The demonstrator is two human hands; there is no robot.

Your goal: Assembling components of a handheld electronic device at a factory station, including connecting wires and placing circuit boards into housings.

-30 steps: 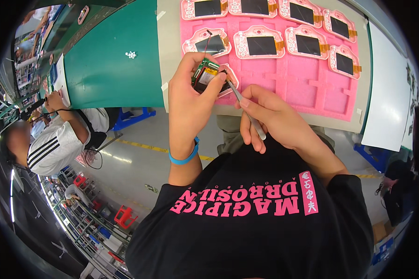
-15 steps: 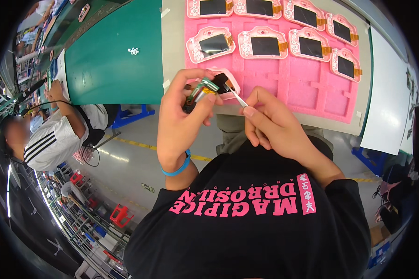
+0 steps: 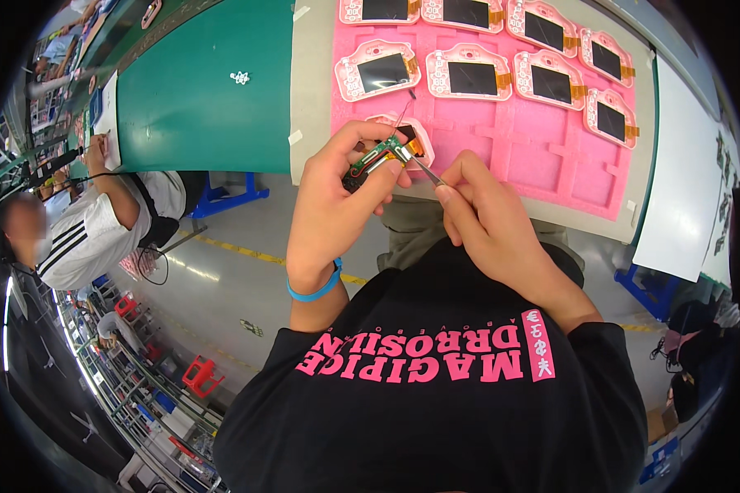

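Note:
My left hand (image 3: 330,201) is closed around a small green circuit board (image 3: 386,149) with white and black parts on it. From the board a thin wire runs up to a tiny dark piece (image 3: 412,94). In my right hand (image 3: 489,209) is a pair of metal tweezers (image 3: 428,172), pinched between thumb and fingers, its tip at the board's right end; whether it grips anything there I cannot tell. Just behind the board sits a pink casing (image 3: 427,140) with a dark screen and an orange ribbon cable, partly hidden by my left hand and the board.
Pink foam tray (image 3: 543,156) holds several pink casings with screens (image 3: 473,78) in its far rows. A small white part (image 3: 239,78) lies on the green mat (image 3: 197,123) to the left. At far left a co-worker (image 3: 99,222) sits at the bench.
My left hand has shifted slightly right and turned the board, showing more of its face. The tweezers' tip has moved from over the casing's screen to the board's end.

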